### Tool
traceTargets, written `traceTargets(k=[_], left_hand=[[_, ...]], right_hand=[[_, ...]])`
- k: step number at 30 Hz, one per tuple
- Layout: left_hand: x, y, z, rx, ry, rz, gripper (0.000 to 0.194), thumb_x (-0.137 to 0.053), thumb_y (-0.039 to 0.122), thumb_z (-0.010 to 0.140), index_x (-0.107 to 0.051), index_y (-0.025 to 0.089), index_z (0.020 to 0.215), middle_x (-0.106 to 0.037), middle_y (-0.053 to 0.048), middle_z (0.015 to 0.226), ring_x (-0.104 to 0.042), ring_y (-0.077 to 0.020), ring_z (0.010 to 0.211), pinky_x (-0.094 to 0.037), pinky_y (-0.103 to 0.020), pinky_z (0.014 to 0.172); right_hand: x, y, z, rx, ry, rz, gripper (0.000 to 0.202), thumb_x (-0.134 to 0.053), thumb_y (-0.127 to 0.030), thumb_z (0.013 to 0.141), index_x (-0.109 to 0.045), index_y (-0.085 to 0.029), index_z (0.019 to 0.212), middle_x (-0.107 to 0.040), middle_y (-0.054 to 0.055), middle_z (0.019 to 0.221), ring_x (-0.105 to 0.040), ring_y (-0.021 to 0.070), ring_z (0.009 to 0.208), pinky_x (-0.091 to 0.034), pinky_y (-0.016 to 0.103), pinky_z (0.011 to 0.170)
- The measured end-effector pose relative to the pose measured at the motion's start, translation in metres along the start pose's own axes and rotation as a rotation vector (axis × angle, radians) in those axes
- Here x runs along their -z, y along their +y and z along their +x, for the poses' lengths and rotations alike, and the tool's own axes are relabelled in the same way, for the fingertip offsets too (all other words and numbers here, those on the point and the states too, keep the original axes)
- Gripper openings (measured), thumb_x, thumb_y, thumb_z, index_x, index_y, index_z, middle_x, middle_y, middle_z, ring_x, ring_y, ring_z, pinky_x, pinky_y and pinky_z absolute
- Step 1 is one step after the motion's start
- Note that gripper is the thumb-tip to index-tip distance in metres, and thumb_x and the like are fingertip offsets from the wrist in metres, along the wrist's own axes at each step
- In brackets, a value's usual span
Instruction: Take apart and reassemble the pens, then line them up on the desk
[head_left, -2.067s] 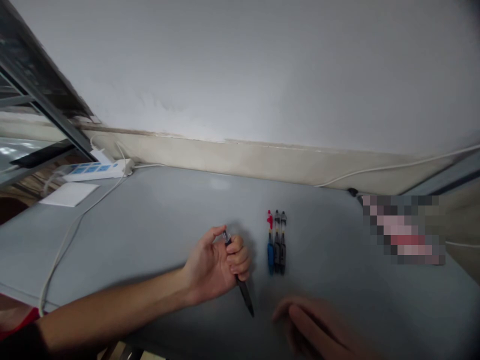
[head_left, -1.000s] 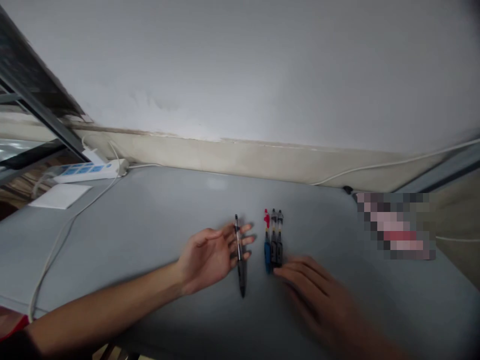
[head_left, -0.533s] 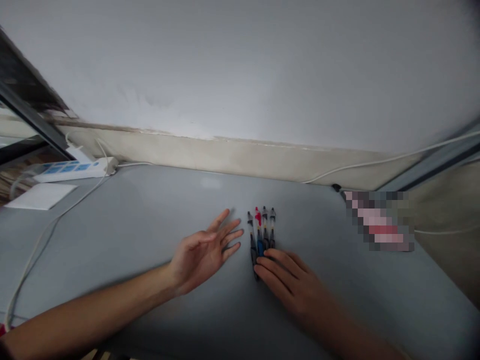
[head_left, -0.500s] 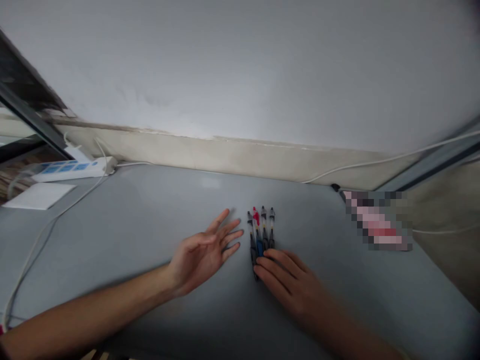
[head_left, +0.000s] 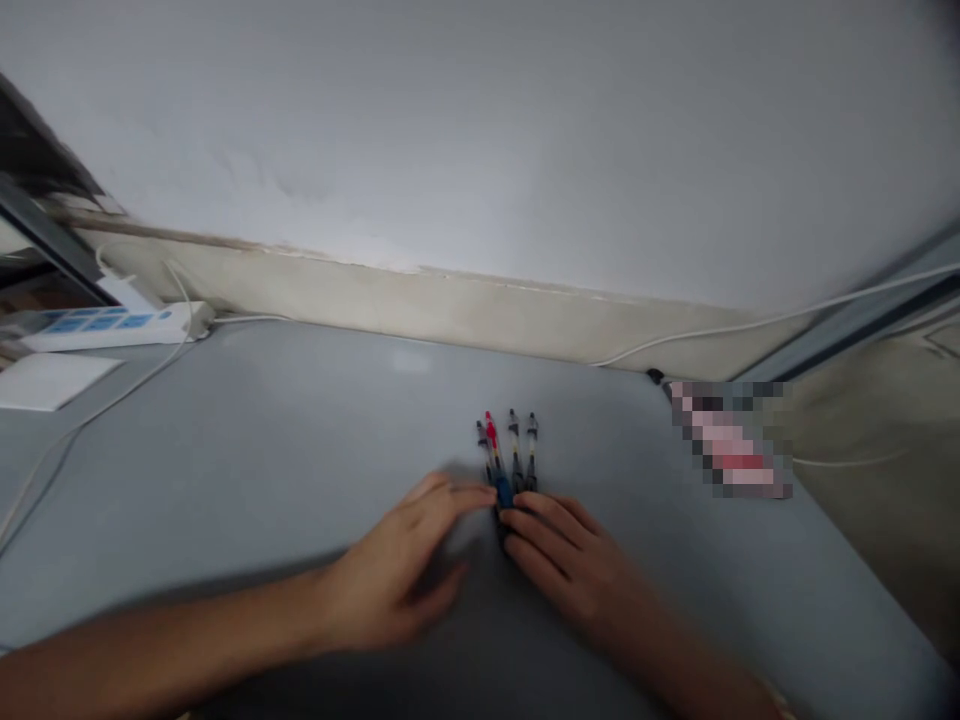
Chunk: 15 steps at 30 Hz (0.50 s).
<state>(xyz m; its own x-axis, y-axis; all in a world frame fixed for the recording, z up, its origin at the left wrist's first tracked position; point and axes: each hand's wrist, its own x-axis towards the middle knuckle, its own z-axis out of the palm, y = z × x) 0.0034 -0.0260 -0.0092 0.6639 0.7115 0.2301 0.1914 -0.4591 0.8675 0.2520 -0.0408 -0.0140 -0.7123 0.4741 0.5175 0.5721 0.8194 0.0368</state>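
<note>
Several pens lie side by side on the grey table (head_left: 300, 400), tips toward the wall. One pen (head_left: 492, 436) has a red clip and a blue grip; black pens (head_left: 532, 440) lie on its right and another black pen (head_left: 481, 434) touches its left side. My left hand (head_left: 409, 550) is palm down, its fingertips at the left side of the pens and its thumb apart below. From the right, my right hand (head_left: 566, 550) lies over the lower ends of the pens, fingers extended and hiding part of them.
A white power strip (head_left: 112, 325) with blue sockets and a white sheet (head_left: 56, 380) are at the left, with a cable running down the table edge. A blurred pink item (head_left: 724, 440) lies at the right. The wall (head_left: 450, 310) stands behind.
My left hand has turned from palm up with spread fingers to palm down, and its fingertips have reached the pens. My right hand has stayed on them. The view has shifted slightly.
</note>
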Motion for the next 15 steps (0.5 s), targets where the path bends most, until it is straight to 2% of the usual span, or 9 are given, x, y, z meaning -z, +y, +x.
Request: traceTargets(k=[3, 6, 10, 15], left_hand=[[-0.0018, 0.0011, 0.0009, -0.065, -0.181, 0.202, 0.071, -0.061, 0.014, 0.089, -0.037, 0.024, 0.154, -0.049, -0.013, 0.153, -0.042, -0.0370, 0.136, -0.028, -0.054, 0.115], [-0.0041, 0.0001, 0.0031, -0.075, -0.252, 0.309, 0.067, -0.060, 0.021, 0.091, -0.036, 0.020, 0.154, -0.047, -0.015, 0.155, -0.041, -0.0380, 0.139, -0.026, -0.054, 0.116], [-0.0054, -0.0013, 0.0054, -0.123, -0.216, 0.373, 0.060, -0.060, 0.020, 0.091, -0.044, 0.013, 0.149, -0.053, -0.019, 0.147, -0.044, -0.0347, 0.138, -0.028, -0.048, 0.118], [-0.0049, -0.0014, 0.0051, -0.157, -0.162, 0.444, 0.053, -0.061, 0.021, 0.091, -0.051, 0.011, 0.142, -0.056, -0.023, 0.140, -0.047, -0.0355, 0.135, -0.030, -0.050, 0.118]], right_hand=[[-0.0012, -0.0006, 0.0015, 0.002, 0.021, -0.003, 0.038, -0.039, -0.013, 0.108, -0.073, -0.012, 0.091, -0.079, 0.011, 0.098, -0.066, 0.0259, 0.104, -0.056, 0.041, 0.092], [-0.0018, -0.0012, 0.0014, 0.011, 0.028, -0.005, 0.039, -0.040, -0.013, 0.107, -0.074, -0.013, 0.088, -0.078, 0.010, 0.093, -0.066, 0.0250, 0.098, -0.057, 0.041, 0.091], [-0.0016, -0.0013, 0.0008, 0.023, 0.017, -0.017, 0.037, -0.041, -0.012, 0.107, -0.074, -0.013, 0.091, -0.077, 0.009, 0.092, -0.065, 0.0254, 0.097, -0.056, 0.042, 0.090], [-0.0027, -0.0010, 0.0009, 0.033, 0.023, -0.014, 0.034, -0.042, -0.009, 0.105, -0.074, -0.013, 0.093, -0.076, 0.011, 0.092, -0.063, 0.0260, 0.096, -0.054, 0.043, 0.090]])
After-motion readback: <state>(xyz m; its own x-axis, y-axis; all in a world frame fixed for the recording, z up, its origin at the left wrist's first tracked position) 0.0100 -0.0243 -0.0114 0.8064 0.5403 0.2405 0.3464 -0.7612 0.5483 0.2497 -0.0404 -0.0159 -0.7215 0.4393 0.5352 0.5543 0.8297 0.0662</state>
